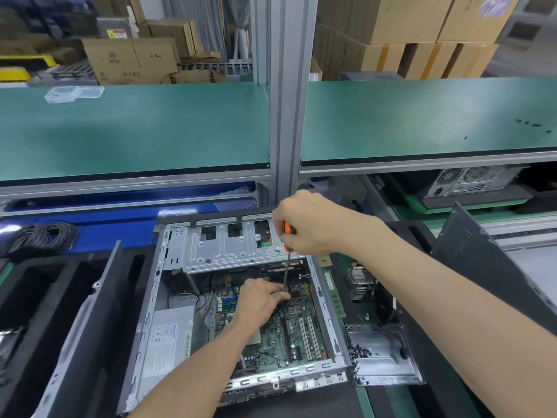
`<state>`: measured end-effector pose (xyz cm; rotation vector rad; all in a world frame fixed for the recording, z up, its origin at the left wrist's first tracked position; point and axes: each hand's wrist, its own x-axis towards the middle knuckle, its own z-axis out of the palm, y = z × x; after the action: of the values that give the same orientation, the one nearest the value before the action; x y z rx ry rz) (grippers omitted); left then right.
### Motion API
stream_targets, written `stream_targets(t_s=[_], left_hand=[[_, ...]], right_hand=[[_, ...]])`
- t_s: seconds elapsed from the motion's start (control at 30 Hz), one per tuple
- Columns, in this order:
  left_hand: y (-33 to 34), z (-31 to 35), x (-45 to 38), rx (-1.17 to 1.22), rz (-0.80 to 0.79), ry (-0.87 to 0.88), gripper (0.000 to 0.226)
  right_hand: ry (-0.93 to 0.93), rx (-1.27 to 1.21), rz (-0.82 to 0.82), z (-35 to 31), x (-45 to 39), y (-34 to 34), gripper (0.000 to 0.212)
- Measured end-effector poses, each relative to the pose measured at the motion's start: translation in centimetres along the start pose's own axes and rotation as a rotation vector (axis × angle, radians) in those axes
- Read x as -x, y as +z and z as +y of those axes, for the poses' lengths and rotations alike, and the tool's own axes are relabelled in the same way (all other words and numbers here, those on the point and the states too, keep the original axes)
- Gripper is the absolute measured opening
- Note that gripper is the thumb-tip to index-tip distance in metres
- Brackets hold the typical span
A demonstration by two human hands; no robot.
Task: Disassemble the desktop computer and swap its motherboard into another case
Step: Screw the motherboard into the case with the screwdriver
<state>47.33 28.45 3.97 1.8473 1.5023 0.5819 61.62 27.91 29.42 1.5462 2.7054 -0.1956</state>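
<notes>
Where the open grey steel computer case [168,300] lies flat on the bench, its green motherboard [289,333] sits inside; right hand [310,227] grips an orange-handled screwdriver [288,251], left hand [259,300] pinching the shaft near its tip.

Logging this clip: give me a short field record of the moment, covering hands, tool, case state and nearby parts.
right hand: grips the orange handle of the screwdriver, held upright
left hand: fingers pinch the screwdriver shaft near its tip
tip location: over the motherboard, upper area
computer case: lying flat, side open, board not yet out
power supply: in the case, left of the board
heatsink: outside, right of the case
screw tray: right of the case, small dark screws in it
</notes>
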Motion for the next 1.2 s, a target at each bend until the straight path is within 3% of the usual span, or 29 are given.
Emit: stream_targets(t_s=[0.1,0.17,0.2,0.27,0.3,0.53,0.63,0.7,0.73,0.83,1.0,1.1,1.2], left_hand=[[-0.1,0.0,0.1,-0.016,-0.003,-0.005,0.025],[0.0,0.0,0.0,-0.027,0.0,-0.003,0.028],[0.0,0.1,0.0,-0.031,0.007,0.002,0.028],[0.1,0.4,-0.1,-0.037,0.009,0.013,0.027],[0.1,0.4,-0.1,-0.042,0.004,0.014,0.027],[-0.2,0.4,0.1,-0.057,0.002,0.015,0.025],[-0.3,0.4,0.1,-0.06,-0.007,-0.002,0.03],[-0.3,0.3,0.1,-0.067,-0.004,-0.006,0.034],[-0.3,0.3,0.0,-0.078,0.005,0.001,0.035],[-0.2,0.4,0.0,-0.124,0.015,0.019,0.035],[-0.2,0.1,0.0,-0.159,-0.025,-0.007,0.028],[-0.4,-0.6,0.2,-0.262,-0.097,-0.038,0.017],[-0.4,-0.8,0.3,-0.339,-0.151,-0.028,0.017]], right_hand=[[-0.05,-0.254,-0.091,0.3,0.5,-0.9,0.03],[-0.015,-0.271,-0.039,0.4,0.7,-0.7,0.015],[0.045,-0.192,0.021,0.5,0.7,-0.5,0.013],[0.212,0.131,0.112,0.1,0.6,0.1,0.045],[0.245,0.25,0.132,0.0,0.3,0.1,0.048],[0.019,0.058,0.063,0.1,-0.4,0.3,0.009],[-0.062,-0.137,-0.011,0.3,0.2,-0.4,0.025],[-0.046,-0.217,0.011,0.1,0.7,0.0,0.023],[-0.007,-0.152,0.07,0.0,0.7,0.2,0.012],[0.187,0.227,0.198,-0.4,0.4,0.7,0.04],[0.036,0.022,0.093,-0.2,-0.3,0.6,0.008],[-0.038,-0.16,-0.023,-0.1,0.1,0.0,0.024],[0.017,-0.055,0.067,0.0,0.2,0.4,0.015]])
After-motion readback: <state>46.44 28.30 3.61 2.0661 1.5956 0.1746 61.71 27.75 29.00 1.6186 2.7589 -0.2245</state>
